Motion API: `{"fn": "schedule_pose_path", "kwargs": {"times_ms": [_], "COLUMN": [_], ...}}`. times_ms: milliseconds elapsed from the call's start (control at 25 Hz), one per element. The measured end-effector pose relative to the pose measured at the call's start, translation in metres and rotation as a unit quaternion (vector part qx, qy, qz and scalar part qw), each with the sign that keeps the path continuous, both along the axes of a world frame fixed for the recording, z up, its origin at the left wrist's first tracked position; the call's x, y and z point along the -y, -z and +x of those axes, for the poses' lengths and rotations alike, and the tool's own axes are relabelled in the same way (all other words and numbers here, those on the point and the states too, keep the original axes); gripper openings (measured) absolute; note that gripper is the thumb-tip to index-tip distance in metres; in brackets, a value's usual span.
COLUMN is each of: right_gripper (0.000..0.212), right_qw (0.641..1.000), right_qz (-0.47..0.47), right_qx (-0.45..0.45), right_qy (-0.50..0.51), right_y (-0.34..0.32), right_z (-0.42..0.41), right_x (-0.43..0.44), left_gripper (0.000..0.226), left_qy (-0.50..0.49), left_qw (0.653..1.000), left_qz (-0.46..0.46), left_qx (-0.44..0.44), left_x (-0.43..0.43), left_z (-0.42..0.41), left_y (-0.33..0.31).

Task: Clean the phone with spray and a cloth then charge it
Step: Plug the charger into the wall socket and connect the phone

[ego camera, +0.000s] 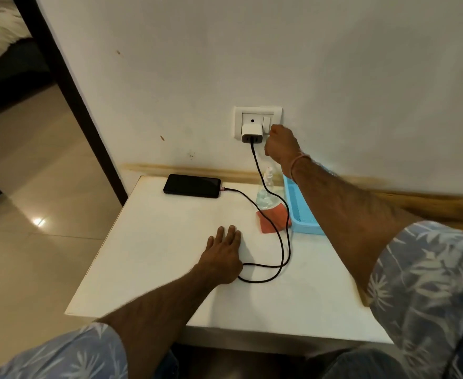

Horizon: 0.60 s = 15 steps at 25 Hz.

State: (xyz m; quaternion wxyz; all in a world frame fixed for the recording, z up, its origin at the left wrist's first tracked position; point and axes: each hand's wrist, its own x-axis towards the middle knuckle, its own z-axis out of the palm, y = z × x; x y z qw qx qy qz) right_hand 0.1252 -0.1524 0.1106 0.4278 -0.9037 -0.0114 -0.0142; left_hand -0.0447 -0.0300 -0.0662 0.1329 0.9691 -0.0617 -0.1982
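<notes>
Phone (192,186): black, screen dark, lying flat at the far left of the worktop (170,255). Cable (282,250): black, plugged into the phone's right end, looping over the worktop and up to the charger (251,132), a white block seated in the wall socket (257,116). Spray bottle (265,192): clear, upright near the wall. Cloth (272,218): orange-red, flat at the bottle's base, crossed by the cable.
</notes>
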Motion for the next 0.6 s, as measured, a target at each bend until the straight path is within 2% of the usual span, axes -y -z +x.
{"fn": "schedule_pose_path", "kwargs": {"times_ms": [160, 600], "right_gripper": [0.033, 0.030], "right_qw": [1.000, 0.999], "right_qz": [-0.011, 0.041], "right_qx": [-0.013, -0.020], "right_qy": [0.005, 0.009], "right_y": [0.001, 0.005], "right_z": [0.010, 0.016], "right_x": [-0.004, -0.014], "left_gripper": [0.079, 0.078], "left_qy": [-0.006, -0.018], "left_qw": [0.999, 0.999], "left_qz": [-0.011, -0.009], "left_qx": [-0.032, -0.041], "left_x": [-0.001, -0.001], "left_z": [0.019, 0.050], "left_y": [-0.006, -0.003]}}
